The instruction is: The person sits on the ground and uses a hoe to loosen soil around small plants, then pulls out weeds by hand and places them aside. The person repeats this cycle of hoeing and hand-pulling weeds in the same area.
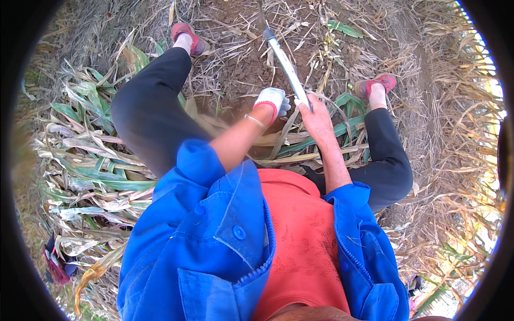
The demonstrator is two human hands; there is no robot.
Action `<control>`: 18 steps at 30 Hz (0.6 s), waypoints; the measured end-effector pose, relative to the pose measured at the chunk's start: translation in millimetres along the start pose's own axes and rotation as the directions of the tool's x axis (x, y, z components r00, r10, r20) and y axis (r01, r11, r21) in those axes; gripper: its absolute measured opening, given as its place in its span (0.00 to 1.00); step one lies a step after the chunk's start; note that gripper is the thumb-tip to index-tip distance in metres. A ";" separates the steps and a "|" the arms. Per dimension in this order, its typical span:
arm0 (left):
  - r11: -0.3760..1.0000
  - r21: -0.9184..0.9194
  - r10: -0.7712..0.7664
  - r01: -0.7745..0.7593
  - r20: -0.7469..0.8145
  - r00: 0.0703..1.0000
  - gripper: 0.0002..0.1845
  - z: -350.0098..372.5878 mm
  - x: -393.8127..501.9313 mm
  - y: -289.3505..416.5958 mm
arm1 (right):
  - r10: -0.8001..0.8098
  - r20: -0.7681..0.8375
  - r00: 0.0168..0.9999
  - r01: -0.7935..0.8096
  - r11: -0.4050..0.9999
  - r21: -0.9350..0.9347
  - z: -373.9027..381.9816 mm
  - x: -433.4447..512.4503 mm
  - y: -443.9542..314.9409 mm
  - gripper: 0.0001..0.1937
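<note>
My right hand [318, 116], bare, is closed around the lower end of a pale, tube-like tool handle [286, 64]. The handle slants up and left to a dark metal part [262, 14] that runs out of the top of the view, so the tool's kind cannot be told. Just left of the handle is my left hand [274, 103], in a white work glove with a red cuff and grey-coated fingers. Its fingers look curled, and its palm side is hidden. Long corn leaves [297, 148], green and dry, lie below both hands, between my legs.
Cut corn stalks and leaves [104, 172] lie heaped on the left. Straw litters the brown soil [241, 72] around my red shoes [192, 40]. Dry corn plants [461, 132] line the right side. Dark and red cloth [58, 263] shows at the lower left.
</note>
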State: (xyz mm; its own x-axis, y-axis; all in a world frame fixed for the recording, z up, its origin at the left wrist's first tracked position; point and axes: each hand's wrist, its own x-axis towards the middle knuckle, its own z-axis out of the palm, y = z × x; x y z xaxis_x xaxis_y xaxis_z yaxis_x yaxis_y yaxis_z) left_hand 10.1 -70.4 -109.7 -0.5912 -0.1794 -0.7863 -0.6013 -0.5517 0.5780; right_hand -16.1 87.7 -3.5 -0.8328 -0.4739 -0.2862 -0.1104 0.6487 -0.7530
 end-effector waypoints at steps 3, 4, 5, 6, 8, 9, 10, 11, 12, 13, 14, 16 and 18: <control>1.000 0.010 -0.024 0.024 0.007 1.000 0.14 0.3 -5.6 2.8 | 0.059 -0.119 0.991 -0.079 0.984 -0.163 4.8 7.6 10.0 0.17; 1.000 0.000 -0.024 0.024 0.008 1.000 0.14 0.3 -6.9 3.9 | 0.107 -0.114 0.988 -0.131 0.963 -0.237 7.2 10.4 14.9 0.18; 1.000 -0.009 -0.024 0.024 0.008 1.000 0.13 0.2 -7.9 4.5 | 0.097 -0.086 0.992 -0.113 0.973 -0.200 7.1 10.9 20.5 0.18; 1.000 -0.003 -0.016 0.016 0.013 1.000 0.13 0.2 -8.4 4.8 | 0.122 -0.058 0.991 -0.130 0.976 -0.173 6.4 11.3 24.8 0.18; 1.000 0.003 -0.003 0.003 0.019 1.000 0.13 -0.3 -8.3 3.8 | 0.161 -0.020 0.987 -0.163 0.982 -0.098 4.3 10.4 29.9 0.17; 1.000 0.006 -0.010 0.010 0.019 1.000 0.13 -0.1 -7.7 2.7 | 0.181 -0.014 0.983 -0.181 0.982 -0.048 1.2 9.2 31.2 0.16; 1.000 0.007 -0.014 0.014 0.020 1.000 0.13 0.3 -6.2 2.6 | 0.174 -0.012 0.985 -0.173 0.985 0.010 -1.7 9.1 31.8 0.16; 1.000 0.006 -0.021 0.021 0.020 1.000 0.13 0.4 -5.4 1.9 | 0.141 -0.035 0.989 -0.140 0.990 0.029 -4.4 9.0 32.6 0.15; 1.000 0.008 -0.016 0.016 0.021 1.000 0.13 0.0 -5.1 0.9 | 0.087 -0.062 0.994 -0.083 0.995 0.056 -6.7 8.4 34.3 0.14; 1.000 0.011 -0.011 0.010 0.026 1.000 0.14 0.1 -4.7 0.3 | -0.012 -0.101 0.995 0.021 0.996 0.090 -8.1 8.6 36.9 0.13; 1.000 0.015 -0.003 0.003 0.032 0.999 0.14 0.6 -4.2 0.7 | -0.013 -0.104 0.995 0.022 0.996 0.083 -10.0 9.0 40.9 0.13; 1.000 0.015 -0.006 0.005 0.025 1.000 0.13 1.4 -4.1 1.5 | -0.225 -0.263 0.938 0.212 0.974 -0.077 -3.1 13.8 49.0 0.13; 1.000 0.018 0.000 -0.001 0.024 1.000 0.13 1.9 -5.1 1.6 | -0.265 -0.274 0.925 0.224 0.959 -0.171 1.5 15.0 56.8 0.14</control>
State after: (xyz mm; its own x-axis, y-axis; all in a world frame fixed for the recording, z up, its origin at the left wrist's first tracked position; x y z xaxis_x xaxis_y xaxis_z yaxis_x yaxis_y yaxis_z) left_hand 11.1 -68.9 -104.3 -0.6043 -0.1600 -0.7805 -0.6106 -0.5364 0.5826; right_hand -34.1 116.5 -51.4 -0.8892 -0.4470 0.0973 -0.3856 0.6179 -0.6852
